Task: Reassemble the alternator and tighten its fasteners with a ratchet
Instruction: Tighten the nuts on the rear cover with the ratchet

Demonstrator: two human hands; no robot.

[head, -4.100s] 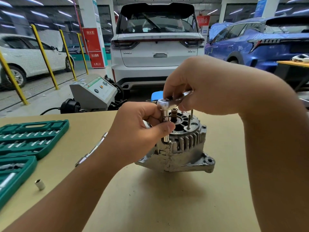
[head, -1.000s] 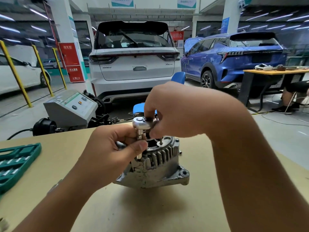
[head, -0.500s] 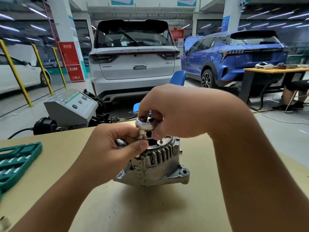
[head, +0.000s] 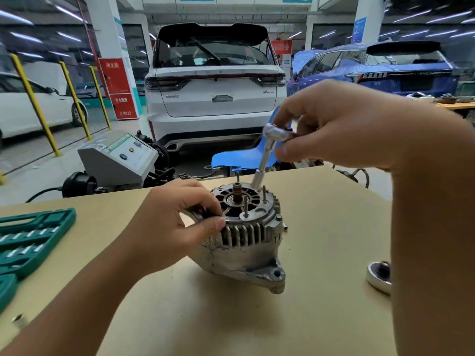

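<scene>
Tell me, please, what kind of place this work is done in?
Most likely a car repair workshop or training garage: a white car and a blue car are parked indoors, and a socket set lies beside the alternator.

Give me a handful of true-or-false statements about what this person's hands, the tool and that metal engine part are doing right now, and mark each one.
1. The right hand grips the ratchet. True.
2. The ratchet's socket extension lies flat on the table. False: it slants down to the far rim of the alternator.
3. The left hand steadies the alternator at its near-left edge. True.
4. The alternator lies inside the green socket case. False: it stands on the table, to the right of the case.
5. Thin studs stick up from the alternator's top. True.
</scene>
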